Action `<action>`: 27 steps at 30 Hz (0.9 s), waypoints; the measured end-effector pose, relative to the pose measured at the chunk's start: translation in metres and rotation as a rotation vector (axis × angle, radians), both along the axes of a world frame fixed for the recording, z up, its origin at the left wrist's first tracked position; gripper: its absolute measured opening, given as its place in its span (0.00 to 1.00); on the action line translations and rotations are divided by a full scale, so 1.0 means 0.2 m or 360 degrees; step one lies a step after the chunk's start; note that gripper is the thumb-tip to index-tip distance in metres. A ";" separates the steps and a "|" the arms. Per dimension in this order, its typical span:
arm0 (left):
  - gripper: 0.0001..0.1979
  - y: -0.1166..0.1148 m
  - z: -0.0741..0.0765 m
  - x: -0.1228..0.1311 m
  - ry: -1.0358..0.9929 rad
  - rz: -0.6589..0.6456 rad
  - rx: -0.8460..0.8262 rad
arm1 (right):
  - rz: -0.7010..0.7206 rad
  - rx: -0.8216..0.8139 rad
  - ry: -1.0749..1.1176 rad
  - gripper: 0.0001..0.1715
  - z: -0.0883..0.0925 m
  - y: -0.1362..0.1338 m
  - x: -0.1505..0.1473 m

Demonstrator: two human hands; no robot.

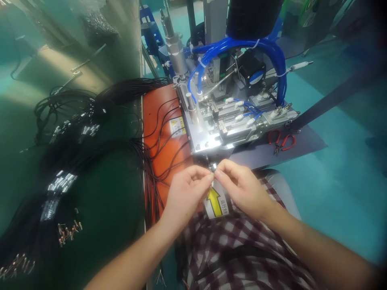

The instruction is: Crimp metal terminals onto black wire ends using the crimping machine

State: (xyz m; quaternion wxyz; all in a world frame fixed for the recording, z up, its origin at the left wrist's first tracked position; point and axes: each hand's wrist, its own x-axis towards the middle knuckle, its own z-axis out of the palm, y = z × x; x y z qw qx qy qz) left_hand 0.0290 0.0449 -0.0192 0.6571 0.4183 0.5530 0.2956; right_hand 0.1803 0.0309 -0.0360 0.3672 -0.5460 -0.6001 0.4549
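My left hand (189, 189) and my right hand (242, 183) meet fingertip to fingertip at the front edge of a metal machine (208, 139). Both hands pinch at a small spot there; whatever lies between the fingertips is too small to make out. Just beyond them a small shiny part (213, 166) shows under the machine's edge. Below the fingertips is a white label with a yellow arrow (215, 203). Several black cables run over the orange surface (161, 155) to the left of my left hand.
Bundles of black cables (121, 149) with shiny ends cover the green table on the left. Red-handled pliers (281, 143) lie on a grey plate (308, 141) at the right. Blue air tubes (281, 60) arch over the machine.
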 end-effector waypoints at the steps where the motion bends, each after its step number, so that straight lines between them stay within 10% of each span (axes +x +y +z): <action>1: 0.10 0.00 0.00 0.00 0.0002 -0.0007 -0.0001 | 0.0016 0.0013 0.0013 0.13 0.00 0.00 0.00; 20: 0.10 0.05 0.02 -0.01 0.0042 -0.0245 0.0141 | -0.0026 -0.0257 0.0595 0.13 -0.02 0.06 0.04; 27: 0.05 0.00 -0.02 0.03 0.0365 -0.0191 0.0623 | -0.0068 -0.0380 0.0718 0.15 0.01 0.04 0.04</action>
